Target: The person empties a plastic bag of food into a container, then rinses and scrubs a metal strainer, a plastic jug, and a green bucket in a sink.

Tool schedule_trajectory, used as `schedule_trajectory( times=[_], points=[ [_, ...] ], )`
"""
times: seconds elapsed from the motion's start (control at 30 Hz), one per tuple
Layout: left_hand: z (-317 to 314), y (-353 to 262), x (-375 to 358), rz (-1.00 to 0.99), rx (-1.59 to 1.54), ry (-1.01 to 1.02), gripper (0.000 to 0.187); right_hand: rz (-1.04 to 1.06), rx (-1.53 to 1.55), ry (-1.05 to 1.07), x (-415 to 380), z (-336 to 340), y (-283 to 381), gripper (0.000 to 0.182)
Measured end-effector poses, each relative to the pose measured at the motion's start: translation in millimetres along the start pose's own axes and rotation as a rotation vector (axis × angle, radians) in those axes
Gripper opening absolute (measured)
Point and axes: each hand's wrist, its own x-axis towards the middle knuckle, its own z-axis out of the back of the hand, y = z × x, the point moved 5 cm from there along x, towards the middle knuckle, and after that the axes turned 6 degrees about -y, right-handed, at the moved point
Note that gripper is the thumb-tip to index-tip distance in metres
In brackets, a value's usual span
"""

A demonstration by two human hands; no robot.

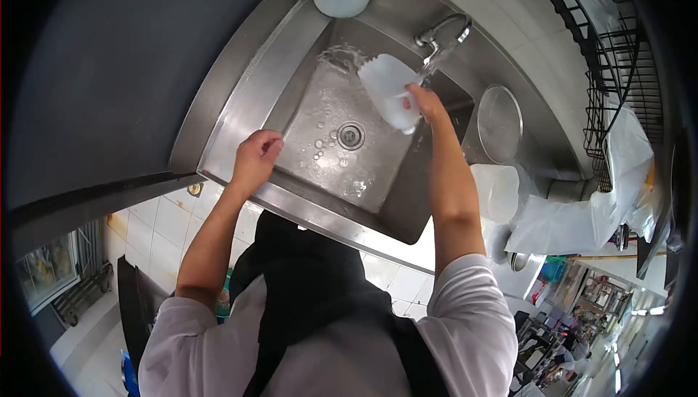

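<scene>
A pale tiled wall runs along the far edge of the steel bench, a black wire rack near its right end. A dark grey panel flanks the left edge; brown-stained white floor tiles show below the near edge. Beyond, strip lights shine.

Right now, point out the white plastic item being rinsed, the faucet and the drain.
White plastic item (385,83): head view, on its broad side.
Faucet (439,25): head view, on its curved spout.
Drain (350,136): head view, at its centre.
</scene>
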Motion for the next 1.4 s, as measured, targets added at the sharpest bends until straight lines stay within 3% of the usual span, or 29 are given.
schedule_trajectory(
  times=[0.07, 0.17, 0.27, 0.3, 0.4, 0.43, 0.57, 0.67, 0.77, 0.83, 0.93, 1.03, 1.07, 1.13, 1.17, 1.23, 1.3, 1.33, 1.4],
  points=[
    [-2.3, -2.5, 6.0, -0.033, 0.015, 0.008, 0.016, -0.107, 0.200, -0.130, -9.1, 1.9, -12.0, 0.040],
    [-11.9, -4.6, 8.5, -0.022, 0.014, 0.058, 0.018, 0.014, -0.189, 0.016, -21.5, -6.5, -9.1, 0.040],
    [-15.9, -12.4, 15.9, -0.016, 0.021, 0.106, 0.021, -0.077, 0.002, -0.101, -26.7, -6.0, -6.6, 0.046],
    [-18.5, -10.5, 18.1, -0.029, 0.025, 0.109, 0.021, -0.074, -0.110, -0.152, -30.6, -5.7, -5.2, 0.045],
    [-21.0, -18.4, 25.4, -0.051, 0.025, 0.137, 0.022, -0.107, 0.019, -0.202, -4.6, -3.4, -46.4, 0.041],
    [-20.4, -20.7, 23.9, -0.049, 0.024, 0.149, 0.023, -0.184, 0.183, -0.137, -2.6, -9.5, -60.2, 0.036],
    [-14.5, -18.7, 19.6, -0.084, -0.002, 0.168, 0.022, -0.298, 0.277, -0.125, -39.9, -8.0, -60.2, 0.029],
    [-4.6, -10.0, 14.7, -0.100, 0.065, 0.185, 0.022, -0.252, 0.459, -0.179, -54.2, -10.0, -63.3, 0.030],
    [3.6, -4.0, 7.1, -0.115, 0.228, 0.229, 0.023, -0.167, 0.441, -0.118, -58.9, -13.1, -65.0, 0.029],
    [8.9, -13.2, -1.3, -0.107, 0.298, 0.236, 0.023, -0.191, 0.456, -0.189, -55.6, -7.4, -72.4, 0.030],
    [7.9, -52.3, -18.5, -0.281, 0.196, 0.125, 0.025, -0.122, 0.312, -0.142, -55.8, -12.6, -82.8, 0.032],
    [15.9, -69.0, -30.6, -0.085, 0.163, 0.171, 0.024, -0.150, 0.331, -0.164, -50.4, -14.2, -96.7, 0.036],
    [28.4, -85.4, -34.9, -0.118, 0.164, 0.116, 0.023, -0.193, 0.376, -0.195, -48.0, -13.0, -108.2, 0.037],
    [60.1, -135.3, -49.4, -0.129, 0.150, 0.022, 0.020, -0.128, 0.207, -0.117, -44.5, -13.3, -126.9, 0.039],
    [78.8, -173.3, -59.4, -0.268, 0.193, -0.011, 0.018, -0.089, 0.115, -0.066, -43.7, -16.9, -131.4, 0.040],
    [114.0, -230.4, -88.8, -0.335, 0.190, -0.073, 0.019, -0.108, 0.155, -0.088, -45.4, -14.3, -136.0, 0.044],
    [147.0, -288.5, -122.4, -0.502, 0.423, -0.153, 0.017, -0.127, 0.095, 0.001, -49.4, -12.7, -133.5, 0.051],
    [171.6, -302.8, -136.5, -0.562, 0.444, -0.111, 0.021, 0.037, -0.066, -0.016, -32.7, -8.8, -149.2, 0.053],
    [235.9, -326.0, -174.9, -0.616, 0.796, -0.048, 0.026, 0.038, -0.020, -0.002, -34.5, -11.2, -152.3, 0.054]
  ],
)
